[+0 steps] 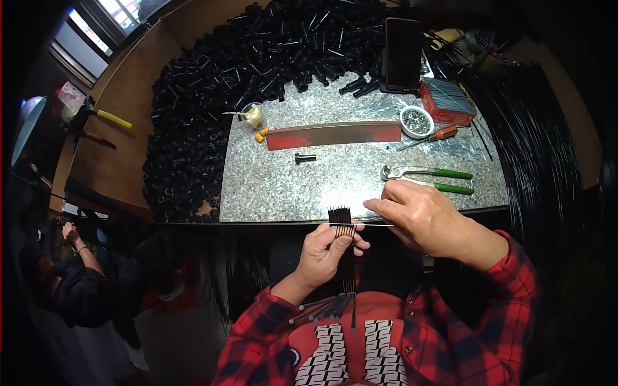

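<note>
So my left hand has a bundle of thin black rods pinched between thumb and fingers. The top ends poke up past my fingertips in a neat little row, and the rest hangs down below my grip, fanning out to greyish tips in front of my chest. A thin shiny wire (or thread, can't really tell) runs straight across the rods right where I'm gripping. Its other end goes into my right hand, fingers curled tight around it, index sticking out toward the left hand.

Just beyond my right knuckles there's a pair of green-handled pliers on the speckled board. Past those: an orange-handled screwdriver and a white bowl of small metal bits. Straight ahead of my left grip sits one black plastic piece, then a long red-edged strip farther off.
</note>
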Tool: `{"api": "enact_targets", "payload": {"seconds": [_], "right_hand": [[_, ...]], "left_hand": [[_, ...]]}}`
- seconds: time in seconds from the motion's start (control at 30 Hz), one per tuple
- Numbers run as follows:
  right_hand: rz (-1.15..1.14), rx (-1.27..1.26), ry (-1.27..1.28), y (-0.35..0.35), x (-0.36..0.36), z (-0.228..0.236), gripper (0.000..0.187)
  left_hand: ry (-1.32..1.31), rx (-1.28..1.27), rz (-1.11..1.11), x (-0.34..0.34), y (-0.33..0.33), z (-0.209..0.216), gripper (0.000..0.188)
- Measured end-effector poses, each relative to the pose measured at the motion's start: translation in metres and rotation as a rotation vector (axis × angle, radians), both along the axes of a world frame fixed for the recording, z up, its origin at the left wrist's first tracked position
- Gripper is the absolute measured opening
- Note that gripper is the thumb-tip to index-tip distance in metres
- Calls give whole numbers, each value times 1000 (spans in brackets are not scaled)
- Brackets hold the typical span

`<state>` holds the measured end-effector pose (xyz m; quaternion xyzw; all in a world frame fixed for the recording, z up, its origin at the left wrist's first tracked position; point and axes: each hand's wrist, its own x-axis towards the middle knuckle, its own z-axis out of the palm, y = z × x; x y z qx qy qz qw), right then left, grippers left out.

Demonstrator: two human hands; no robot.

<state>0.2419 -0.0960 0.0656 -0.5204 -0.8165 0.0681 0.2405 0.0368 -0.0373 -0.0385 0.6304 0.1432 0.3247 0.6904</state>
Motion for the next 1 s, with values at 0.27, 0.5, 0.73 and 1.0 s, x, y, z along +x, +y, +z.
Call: {"api": "enact_targets", "payload": {"seconds": [0.27,0.5,0.73,1.0], "right_hand": [[-29,-21,118,3,1,-4,18],[-65,-23,79,-1,2,-7,20],[-27,-55,98,1,6,-6,22],[-29,-69,225,3,11,-8,20]], "left_hand": [[0,-11,9,-1,1,-2,25],[6,36,1,0,3,-1,25],[10,6,14,-1,1,1,26],[7,5,2,0,2,0,27]]}}
